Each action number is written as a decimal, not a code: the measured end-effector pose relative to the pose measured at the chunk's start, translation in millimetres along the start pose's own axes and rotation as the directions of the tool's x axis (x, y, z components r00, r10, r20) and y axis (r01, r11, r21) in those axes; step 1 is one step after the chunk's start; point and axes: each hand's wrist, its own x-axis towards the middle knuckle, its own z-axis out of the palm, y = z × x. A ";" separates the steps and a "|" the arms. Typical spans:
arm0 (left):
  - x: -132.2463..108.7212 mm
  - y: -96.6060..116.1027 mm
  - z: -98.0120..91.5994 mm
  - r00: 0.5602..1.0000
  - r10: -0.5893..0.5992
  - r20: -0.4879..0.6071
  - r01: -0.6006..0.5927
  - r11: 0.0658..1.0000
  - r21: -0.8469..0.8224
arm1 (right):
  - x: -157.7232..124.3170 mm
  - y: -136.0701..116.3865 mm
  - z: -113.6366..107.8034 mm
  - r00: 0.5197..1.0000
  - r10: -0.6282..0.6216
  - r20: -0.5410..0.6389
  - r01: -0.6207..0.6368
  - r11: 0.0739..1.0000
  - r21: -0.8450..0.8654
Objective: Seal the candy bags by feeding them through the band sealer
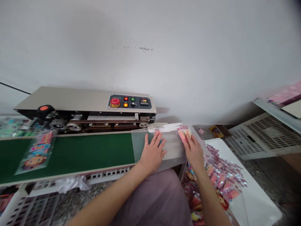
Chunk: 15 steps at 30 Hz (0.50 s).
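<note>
My left hand (152, 153) lies flat, fingers spread, on a clear plastic packet (169, 138) at the metal infeed end of a band sealing machine (82, 105). My right hand (194, 149) presses flat on the packet's right end, fingertips over pink and yellow sweets (184, 131) inside. The packet's white printed header (164, 127) points toward the sealer's slot. Further left, a sealed cartoon-printed packet (36, 152) rides on the green conveyor belt (82, 152).
A pile of small pink wrapped sweets (223, 174) lies on a white board (251, 201) at my right. White plastic crates (254, 135) stand at the far right, another white crate (25, 204) below the conveyor. The wall is close behind the machine.
</note>
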 end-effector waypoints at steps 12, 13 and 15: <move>-28.9 -28.2 -7.0 0.982 -0.179 -0.066 0.186 0.977 0.107 | -9.0 -122.0 -15.6 0.994 -0.039 0.100 0.052 0.991 -0.126; -32.0 -32.9 -8.6 0.978 -0.198 -0.071 0.205 0.972 0.118 | -7.7 -128.8 -15.1 0.994 -0.040 0.101 0.052 0.992 -0.116; -38.6 -42.8 -13.8 0.966 -0.244 -0.086 0.254 0.957 0.138 | -6.0 -141.1 -15.3 0.993 -0.056 0.104 0.067 0.993 -0.099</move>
